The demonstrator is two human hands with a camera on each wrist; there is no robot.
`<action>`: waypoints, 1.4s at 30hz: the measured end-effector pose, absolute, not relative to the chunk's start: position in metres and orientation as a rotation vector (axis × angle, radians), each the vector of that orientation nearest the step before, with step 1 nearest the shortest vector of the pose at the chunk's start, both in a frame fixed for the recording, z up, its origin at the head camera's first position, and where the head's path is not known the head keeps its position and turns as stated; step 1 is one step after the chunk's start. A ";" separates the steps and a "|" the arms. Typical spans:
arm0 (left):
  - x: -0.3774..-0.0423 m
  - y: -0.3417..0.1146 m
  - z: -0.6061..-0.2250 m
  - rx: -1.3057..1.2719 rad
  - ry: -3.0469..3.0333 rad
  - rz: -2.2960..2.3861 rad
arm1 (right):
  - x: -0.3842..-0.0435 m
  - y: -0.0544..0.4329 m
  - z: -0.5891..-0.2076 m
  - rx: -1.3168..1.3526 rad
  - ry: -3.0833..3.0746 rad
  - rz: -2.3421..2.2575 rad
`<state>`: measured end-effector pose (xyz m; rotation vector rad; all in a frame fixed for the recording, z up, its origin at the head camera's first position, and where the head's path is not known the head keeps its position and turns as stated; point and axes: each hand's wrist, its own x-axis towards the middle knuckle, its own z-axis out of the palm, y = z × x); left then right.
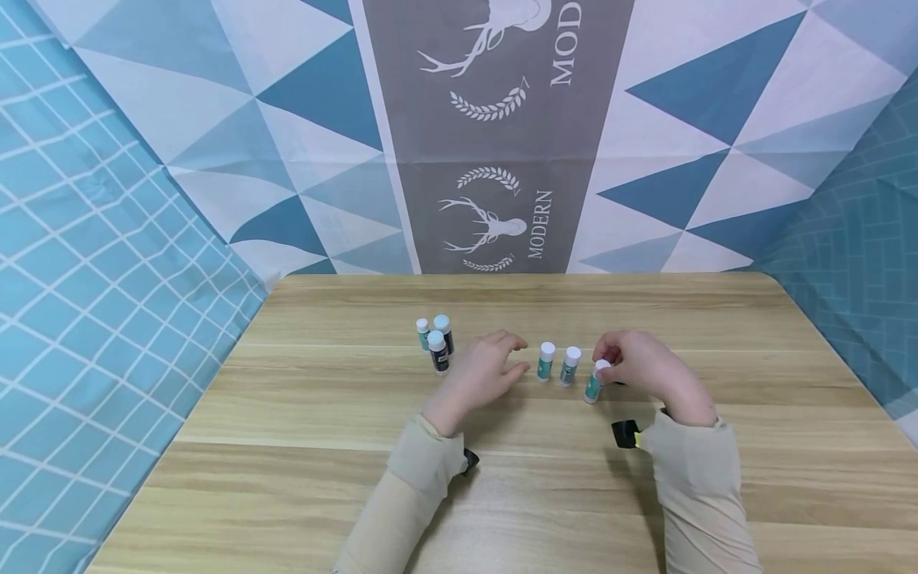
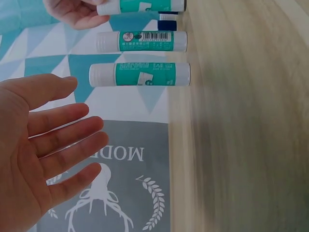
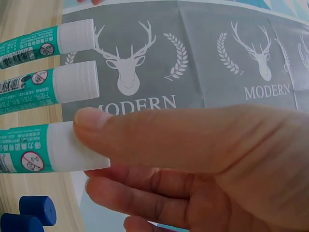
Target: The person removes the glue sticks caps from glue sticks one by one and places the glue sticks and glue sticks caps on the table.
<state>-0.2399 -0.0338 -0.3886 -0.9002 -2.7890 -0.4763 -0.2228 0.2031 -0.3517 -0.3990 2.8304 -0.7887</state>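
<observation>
My right hand (image 1: pixel 644 368) pinches the white cap of a green-and-white glue stick (image 1: pixel 594 386) between thumb and fingers. The glue stick leans slightly; whether its base touches the table cannot be told. Two similar glue sticks stand upright to its left, the nearer-to-hand one (image 1: pixel 570 368) and another (image 1: pixel 546 363). My left hand (image 1: pixel 482 368) hovers beside that row with fingers spread and nothing in them. In the left wrist view, the closest glue stick (image 2: pixel 145 75) stands apart from the left fingertips.
Left of my left hand stand a small green-labelled tube (image 1: pixel 423 335) and two dark-labelled, white-capped bottles (image 1: pixel 439 357). Two dark blue cylindrical pieces (image 3: pixel 37 210) sit near the held glue stick. The wooden table (image 1: pixel 287 494) meets a patterned cloth (image 1: pixel 495 143) at its back edge.
</observation>
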 end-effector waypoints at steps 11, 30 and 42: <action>-0.236 -0.026 -0.390 -0.973 -2.769 -0.452 | -0.221 0.199 -0.348 -0.433 2.814 -0.852; -0.228 -0.013 -0.393 -1.002 -2.769 -0.522 | -0.221 0.192 -0.349 -0.526 2.841 -0.979; -0.230 -0.013 -0.394 -1.030 -2.676 -0.535 | -0.223 0.188 -0.353 -0.605 2.808 -1.140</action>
